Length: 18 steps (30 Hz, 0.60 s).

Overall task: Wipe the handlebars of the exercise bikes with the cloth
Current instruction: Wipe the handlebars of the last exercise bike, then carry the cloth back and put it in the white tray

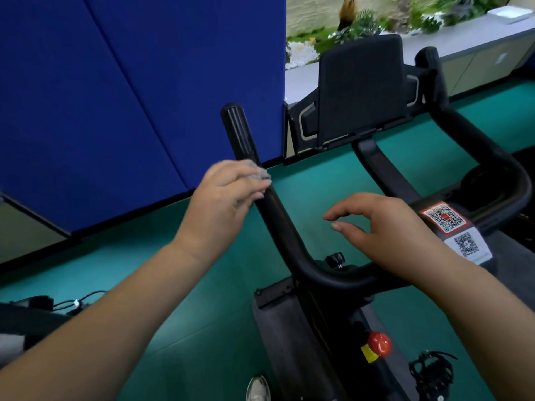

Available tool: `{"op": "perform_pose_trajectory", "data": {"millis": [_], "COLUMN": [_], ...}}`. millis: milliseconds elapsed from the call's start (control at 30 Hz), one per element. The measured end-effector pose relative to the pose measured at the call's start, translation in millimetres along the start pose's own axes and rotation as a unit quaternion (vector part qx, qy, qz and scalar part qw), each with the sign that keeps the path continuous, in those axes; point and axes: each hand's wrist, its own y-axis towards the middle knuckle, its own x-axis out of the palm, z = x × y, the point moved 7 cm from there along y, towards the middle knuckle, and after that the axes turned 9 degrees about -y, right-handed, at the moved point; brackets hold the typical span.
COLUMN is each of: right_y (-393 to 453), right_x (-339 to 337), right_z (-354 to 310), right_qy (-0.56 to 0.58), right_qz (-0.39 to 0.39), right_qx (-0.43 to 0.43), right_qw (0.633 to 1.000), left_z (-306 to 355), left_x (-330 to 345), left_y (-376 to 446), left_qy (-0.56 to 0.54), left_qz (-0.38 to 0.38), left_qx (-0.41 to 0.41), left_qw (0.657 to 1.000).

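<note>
My left hand (224, 195) presses the grey cloth (257, 174) around the black left handlebar (278, 224) — wiping step; next I slide upward. Right hand (385, 227) hovers relaxed, holding nothing.

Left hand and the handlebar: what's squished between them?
A gray cloth, in the head view. The left hand presses it against the handlebar.

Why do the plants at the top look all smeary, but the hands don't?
In the head view, the plants at the top edge are streaked by motion blur. The left hand, holding the cloth on the handlebar, and the right hand look fairly sharp. The wide-angle lens bends the blue panel edges. Light is soft, no strong glare.
</note>
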Motion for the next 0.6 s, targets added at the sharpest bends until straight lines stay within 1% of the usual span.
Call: {"op": "perform_pose_trajectory", "data": {"millis": [67,133,167,233,333,433,500,533,600], "right_y": [0,-1,-1,-1,-2,-4,-5,-6,-8], "right_x": [1,3,4,4,1,2,10,17,36], "right_z": [-1,-2,-4,-9,-30,-64,-89,-102,-126], "right_qy": [0.002,0.005,0.006,0.005,0.007,0.017,0.036,0.05,0.071], "right_qz": [0.004,0.004,0.007,0.028,0.092,0.148,0.155,0.151,0.122], "right_qx": [0.003,0.011,0.014,0.013,-0.014,-0.068,-0.108,-0.128,-0.174], "right_qw": [1.0,1.0,1.0,1.0,0.996,0.987,0.981,0.979,0.975], "left_z": [3,2,1,-3,-17,-35,-49,-56,-70], "left_x": [-4,-8,-11,-15,-18,-22,-28,-33,-43], "left_y": [-10,-13,-14,-17,-33,-56,-74,-82,-101], "left_qy": [-0.061,-0.138,-0.171,-0.199,-0.201,-0.187,-0.176,-0.153,-0.073], "left_qz": [-0.015,-0.046,-0.058,-0.063,-0.047,-0.028,-0.023,-0.024,-0.043], "left_qx": [-0.077,-0.152,-0.177,-0.199,-0.237,-0.288,-0.326,-0.34,-0.359], "left_qw": [0.995,0.978,0.968,0.958,0.949,0.939,0.929,0.928,0.929]}}
